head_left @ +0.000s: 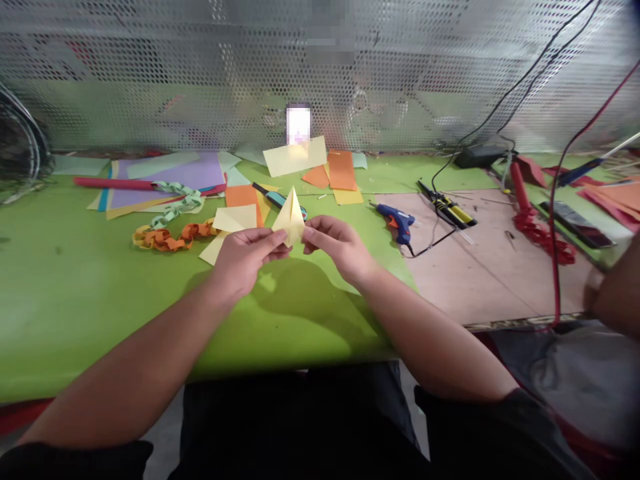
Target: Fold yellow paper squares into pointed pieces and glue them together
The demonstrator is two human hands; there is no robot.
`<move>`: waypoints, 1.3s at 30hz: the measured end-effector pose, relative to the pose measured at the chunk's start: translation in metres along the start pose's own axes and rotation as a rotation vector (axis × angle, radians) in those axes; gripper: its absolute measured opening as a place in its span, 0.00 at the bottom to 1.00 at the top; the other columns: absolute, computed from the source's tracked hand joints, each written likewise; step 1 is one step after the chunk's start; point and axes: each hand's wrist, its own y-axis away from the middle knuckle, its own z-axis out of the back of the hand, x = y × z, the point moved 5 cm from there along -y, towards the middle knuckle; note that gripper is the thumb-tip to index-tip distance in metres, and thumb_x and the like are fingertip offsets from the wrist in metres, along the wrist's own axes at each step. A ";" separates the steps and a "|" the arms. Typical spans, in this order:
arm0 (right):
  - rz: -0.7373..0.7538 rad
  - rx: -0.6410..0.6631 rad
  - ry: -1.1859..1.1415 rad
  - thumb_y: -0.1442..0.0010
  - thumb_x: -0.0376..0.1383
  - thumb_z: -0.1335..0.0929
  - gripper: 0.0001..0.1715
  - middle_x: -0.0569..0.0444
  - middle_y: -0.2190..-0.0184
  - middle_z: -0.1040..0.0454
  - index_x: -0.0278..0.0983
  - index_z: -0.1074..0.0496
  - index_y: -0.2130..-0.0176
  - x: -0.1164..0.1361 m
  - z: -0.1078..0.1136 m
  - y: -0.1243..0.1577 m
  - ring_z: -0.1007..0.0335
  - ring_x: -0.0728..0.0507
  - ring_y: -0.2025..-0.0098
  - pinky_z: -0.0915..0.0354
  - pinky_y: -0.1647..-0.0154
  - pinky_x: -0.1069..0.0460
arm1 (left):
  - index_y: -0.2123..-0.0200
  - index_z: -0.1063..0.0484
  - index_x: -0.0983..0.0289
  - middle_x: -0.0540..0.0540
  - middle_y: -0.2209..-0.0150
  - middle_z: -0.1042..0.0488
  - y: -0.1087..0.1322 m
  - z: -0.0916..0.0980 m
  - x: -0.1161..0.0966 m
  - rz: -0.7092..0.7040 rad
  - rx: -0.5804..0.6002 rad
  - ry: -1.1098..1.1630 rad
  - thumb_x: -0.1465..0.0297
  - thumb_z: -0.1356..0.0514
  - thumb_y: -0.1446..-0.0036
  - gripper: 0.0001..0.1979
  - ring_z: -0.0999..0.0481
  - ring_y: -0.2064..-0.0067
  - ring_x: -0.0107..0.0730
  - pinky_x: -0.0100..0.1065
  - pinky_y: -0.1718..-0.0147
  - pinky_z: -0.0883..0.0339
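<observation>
Green table (75, 300) under the fingers, head view: folded yellow paper (290, 217) standing between them, long axis upright, tip upward, left hand (247, 259) and right hand (337, 245) about equally near, fingers pressed together, pinching its lower edges from either side.

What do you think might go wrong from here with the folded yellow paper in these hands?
The folded yellow paper is pinched between the left hand and right hand, so too firm a grip might crumple its narrow point. The blue glue gun lies close by; if it is hot, a reaching arm might touch it or snag its black cord.
</observation>
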 end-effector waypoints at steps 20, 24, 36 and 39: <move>0.049 -0.062 0.124 0.43 0.57 0.22 0.27 0.56 0.73 0.25 0.37 0.26 0.68 -0.002 -0.002 0.002 0.28 0.48 0.71 0.34 0.70 0.52 | 0.65 0.15 0.64 0.56 0.68 0.16 0.004 -0.006 0.000 -0.008 0.052 -0.082 0.60 0.23 0.48 0.14 0.16 0.68 0.35 0.39 0.59 0.18; 0.062 -0.041 0.098 0.43 0.56 0.22 0.27 0.57 0.74 0.25 0.37 0.26 0.68 -0.002 -0.003 0.002 0.28 0.48 0.71 0.33 0.68 0.52 | 0.66 0.16 0.64 0.55 0.69 0.16 0.003 -0.006 0.001 -0.008 0.039 -0.064 0.60 0.23 0.48 0.13 0.17 0.69 0.33 0.38 0.60 0.19; 0.010 -0.004 0.037 0.44 0.57 0.21 0.26 0.55 0.68 0.21 0.37 0.22 0.64 -0.003 -0.005 0.002 0.26 0.48 0.69 0.29 0.67 0.51 | 0.66 0.17 0.64 0.54 0.71 0.17 0.004 -0.007 -0.002 -0.024 0.027 -0.099 0.60 0.22 0.49 0.15 0.17 0.71 0.33 0.37 0.63 0.19; 0.024 -0.013 0.033 0.44 0.56 0.21 0.25 0.55 0.70 0.22 0.37 0.21 0.64 -0.003 -0.004 0.001 0.27 0.49 0.71 0.30 0.69 0.52 | 0.66 0.17 0.63 0.53 0.72 0.18 0.005 -0.007 -0.002 -0.047 0.045 -0.140 0.60 0.22 0.48 0.14 0.17 0.71 0.33 0.36 0.64 0.19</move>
